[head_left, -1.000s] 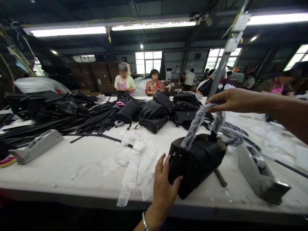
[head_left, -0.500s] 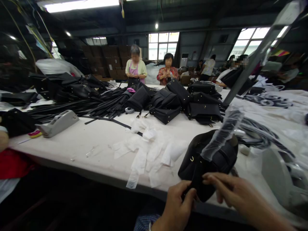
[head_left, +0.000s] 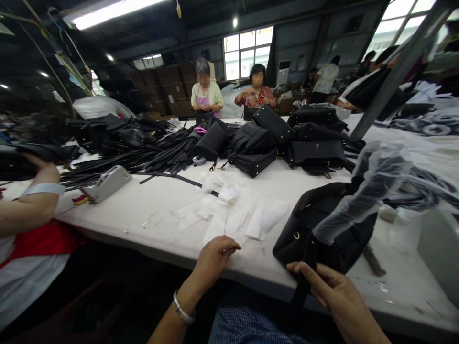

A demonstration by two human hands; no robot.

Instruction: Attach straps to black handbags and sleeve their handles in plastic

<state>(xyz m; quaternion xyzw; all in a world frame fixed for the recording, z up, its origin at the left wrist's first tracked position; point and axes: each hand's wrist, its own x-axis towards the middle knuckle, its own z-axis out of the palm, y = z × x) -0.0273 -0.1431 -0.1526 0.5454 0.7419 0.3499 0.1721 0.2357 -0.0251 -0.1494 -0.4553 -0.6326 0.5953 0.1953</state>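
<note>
My right hand [head_left: 332,289] grips a black strap [head_left: 309,253] of the black handbag [head_left: 304,208], thumb and fingers closed on it at the table's front edge. The bag leans on the white table with gold-coloured fittings showing. Clear plastic film [head_left: 353,210] wraps its upright handle. Left of the bag, my left hand [head_left: 215,258] hovers over the table edge, fingers bent and tips close together; whether anything small is pinched there is hidden. Just beyond it lie crumpled white paper strips [head_left: 233,210].
A grey tape dispenser [head_left: 111,184] stands at left, beside a co-worker's arm [head_left: 39,200]. Black bags [head_left: 254,143] and loose straps [head_left: 161,153] are heaped across the table. A slanted metal post [head_left: 380,100] rises at right. A dark tool [head_left: 373,260] lies beside the bag. Two people stand opposite.
My left hand has let go of the black strap and moved left, away from the bag. My right hand now holds the strap. A co-worker's arm has come into view at left.
</note>
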